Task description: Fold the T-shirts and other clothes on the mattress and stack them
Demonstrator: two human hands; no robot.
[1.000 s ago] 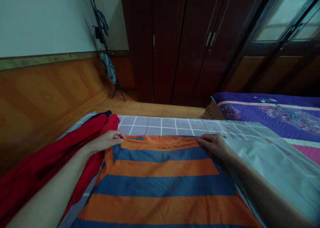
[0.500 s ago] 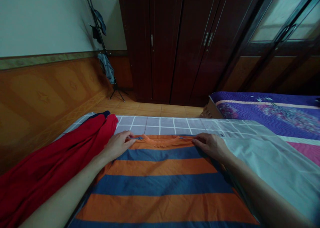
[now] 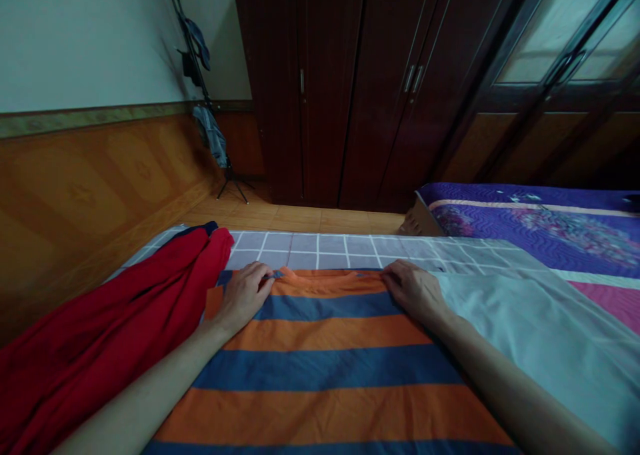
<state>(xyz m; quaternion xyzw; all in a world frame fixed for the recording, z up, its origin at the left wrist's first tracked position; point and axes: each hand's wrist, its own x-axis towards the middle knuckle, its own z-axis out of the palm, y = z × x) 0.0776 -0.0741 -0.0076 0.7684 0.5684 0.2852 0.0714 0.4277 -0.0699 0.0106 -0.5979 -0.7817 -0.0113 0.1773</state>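
Observation:
An orange and blue striped T-shirt [image 3: 325,365] lies spread flat in front of me, its neckline at the far end. At the left shoulder, beside the collar, my left hand [image 3: 249,288] pinches the fabric between thumb and fingers. My right hand [image 3: 413,287] grips the opposite shoulder, fingers closed on the cloth. Part of a sleeve shows to the left, beyond my left wrist. The shirt's near end runs out of view at the bottom.
Red clothing [image 3: 110,328] lies along the left side. Pale green cloth [image 3: 530,335] covers the right of the checked sheet [image 3: 330,245]. Behind stand a dark wardrobe [image 3: 330,95] and a coat rack [image 3: 200,75]. A purple quilt [image 3: 530,222] is at the right.
My left hand has shifted slightly right toward the collar, and a sleeve now shows on the left. My right hand has moved slightly and still grips its shoulder.

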